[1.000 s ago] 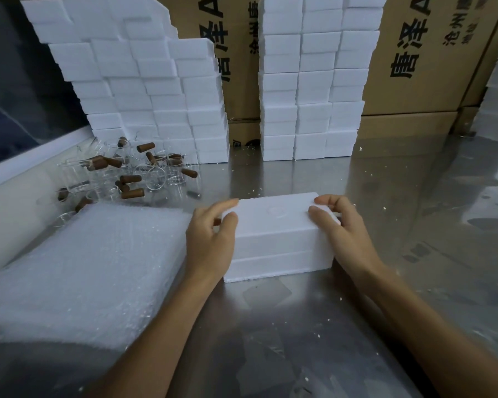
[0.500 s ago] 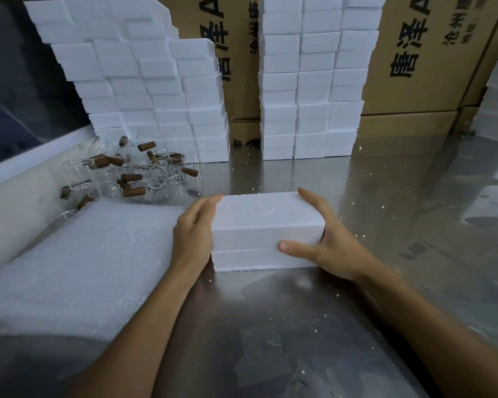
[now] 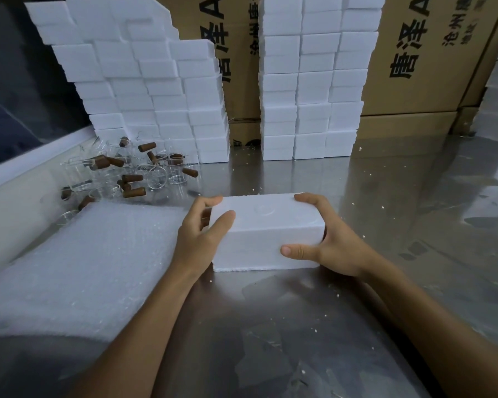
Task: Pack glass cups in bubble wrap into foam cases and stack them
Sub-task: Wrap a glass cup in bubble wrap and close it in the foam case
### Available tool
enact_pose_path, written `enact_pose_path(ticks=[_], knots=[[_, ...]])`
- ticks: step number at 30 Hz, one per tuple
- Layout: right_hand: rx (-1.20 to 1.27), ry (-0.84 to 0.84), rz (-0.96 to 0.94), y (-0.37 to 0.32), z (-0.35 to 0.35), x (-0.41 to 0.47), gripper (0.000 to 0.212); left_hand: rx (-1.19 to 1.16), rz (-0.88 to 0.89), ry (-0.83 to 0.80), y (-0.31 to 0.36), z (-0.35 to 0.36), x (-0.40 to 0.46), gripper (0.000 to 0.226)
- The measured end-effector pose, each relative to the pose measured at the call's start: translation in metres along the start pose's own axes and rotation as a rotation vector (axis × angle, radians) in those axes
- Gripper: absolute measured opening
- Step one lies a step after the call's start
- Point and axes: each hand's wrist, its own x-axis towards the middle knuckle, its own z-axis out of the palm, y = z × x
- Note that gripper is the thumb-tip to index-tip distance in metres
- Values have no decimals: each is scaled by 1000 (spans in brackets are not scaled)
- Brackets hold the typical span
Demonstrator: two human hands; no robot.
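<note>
Closed foam case (image 3: 266, 231) sits on steel table (image 3: 385, 225), centre frame, gripped at both ends. Left hand (image 3: 197, 239) curls round left end, thumb on top. Right hand (image 3: 331, 248) wraps right end, thumb pressed to front face. Bubble wrap stack (image 3: 84, 268) touching left wrist; glass cups (image 3: 127, 173) with brown corks behind it. Stacked foam cases (image 3: 308, 81) line cardboard boxes (image 3: 420, 58).

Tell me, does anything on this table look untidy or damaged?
Yes. White foam crumbs lie scattered on the shiny metal table, and the left stack of white foam cases is stepped and uneven, its columns leaning, unlike the right stack.
</note>
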Motion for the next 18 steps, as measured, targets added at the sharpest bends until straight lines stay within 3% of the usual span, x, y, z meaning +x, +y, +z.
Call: enact_pose_path(ticks=[12,15,18], knots=[[16,-52,18,0,-12,-1,83,8,-38,5,4,0,1,29],[-11,-74,11,1,-16,-2,79,99,-23,135,0,1,4,16],[-52,16,3,-2,-9,-5,81,208,-42,305,-1,8,2,34]])
